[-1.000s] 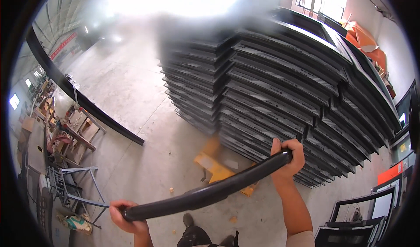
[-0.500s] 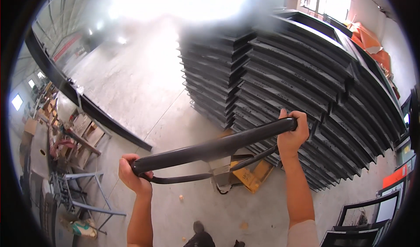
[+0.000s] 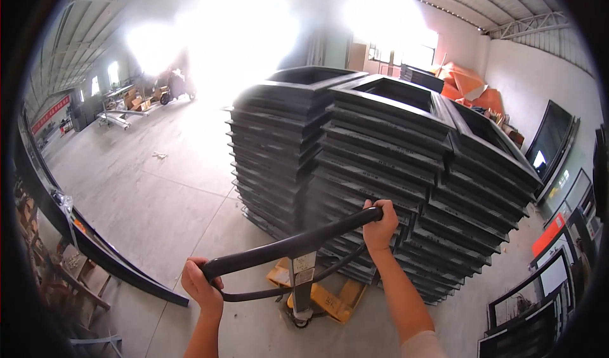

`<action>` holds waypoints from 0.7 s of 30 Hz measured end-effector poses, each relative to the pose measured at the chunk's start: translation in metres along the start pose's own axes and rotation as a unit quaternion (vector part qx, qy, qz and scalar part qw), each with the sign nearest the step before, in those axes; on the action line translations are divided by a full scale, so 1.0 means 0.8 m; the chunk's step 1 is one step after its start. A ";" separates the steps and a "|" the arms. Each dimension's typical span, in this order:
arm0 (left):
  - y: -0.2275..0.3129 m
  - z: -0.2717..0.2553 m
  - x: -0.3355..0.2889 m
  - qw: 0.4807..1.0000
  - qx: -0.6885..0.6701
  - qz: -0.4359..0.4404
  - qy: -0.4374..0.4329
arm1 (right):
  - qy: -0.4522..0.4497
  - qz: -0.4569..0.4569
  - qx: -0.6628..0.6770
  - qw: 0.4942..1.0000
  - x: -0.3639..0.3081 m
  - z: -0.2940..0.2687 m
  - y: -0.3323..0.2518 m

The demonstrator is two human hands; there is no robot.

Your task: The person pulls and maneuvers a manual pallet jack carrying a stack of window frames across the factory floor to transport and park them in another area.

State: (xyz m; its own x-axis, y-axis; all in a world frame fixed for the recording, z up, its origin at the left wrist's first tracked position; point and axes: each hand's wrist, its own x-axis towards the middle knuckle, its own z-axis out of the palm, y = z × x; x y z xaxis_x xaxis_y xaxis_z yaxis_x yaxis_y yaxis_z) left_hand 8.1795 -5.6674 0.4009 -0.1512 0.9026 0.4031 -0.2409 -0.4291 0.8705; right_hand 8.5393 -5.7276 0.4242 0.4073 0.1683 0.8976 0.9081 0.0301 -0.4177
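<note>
Gripping the pallet-jack handle (image 3: pixel 288 247) at both ends — left hand (image 3: pixel 202 286) and right hand (image 3: pixel 379 221), fingers wrapped tight — keeps the pull even. Judged best: steady, level force, with the stack of black frames (image 3: pixel 380 167) riding the yellow jack (image 3: pixel 327 299) just ahead on the concrete floor (image 3: pixel 158 186).

We count two hands, left hand (image 3: pixel 202 288) and right hand (image 3: pixel 379 223), one black handle bar (image 3: pixel 288 247), one yellow pallet jack (image 3: pixel 317 294), and two stacks of black frames (image 3: pixel 380 161) (side by side).
</note>
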 end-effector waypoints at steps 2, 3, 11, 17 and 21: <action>-0.015 0.002 0.023 1.000 -0.001 0.004 0.002 | -0.007 0.008 0.003 1.000 -0.002 0.020 0.003; -0.022 0.004 0.032 1.000 0.004 0.005 0.004 | -0.005 0.005 -0.007 1.000 -0.002 0.029 0.006; -0.054 0.019 0.098 1.000 -0.001 0.020 0.002 | -0.004 -0.024 -0.011 1.000 0.019 0.077 0.010; -0.085 0.042 0.149 0.999 0.024 0.027 -0.013 | -0.034 0.019 0.004 0.999 0.038 0.107 0.019; -0.114 0.067 0.197 0.998 0.032 0.033 -0.032 | -0.031 -0.001 -0.013 0.999 0.062 0.139 0.036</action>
State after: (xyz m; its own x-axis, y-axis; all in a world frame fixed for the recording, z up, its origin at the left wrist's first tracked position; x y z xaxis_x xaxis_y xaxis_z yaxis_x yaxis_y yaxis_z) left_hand 8.2292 -5.4842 0.4003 -0.1029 0.8739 0.4751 -0.1709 -0.4861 0.8571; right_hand 8.5745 -5.6090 0.4409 0.3996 0.2290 0.8877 0.9113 0.0059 -0.4117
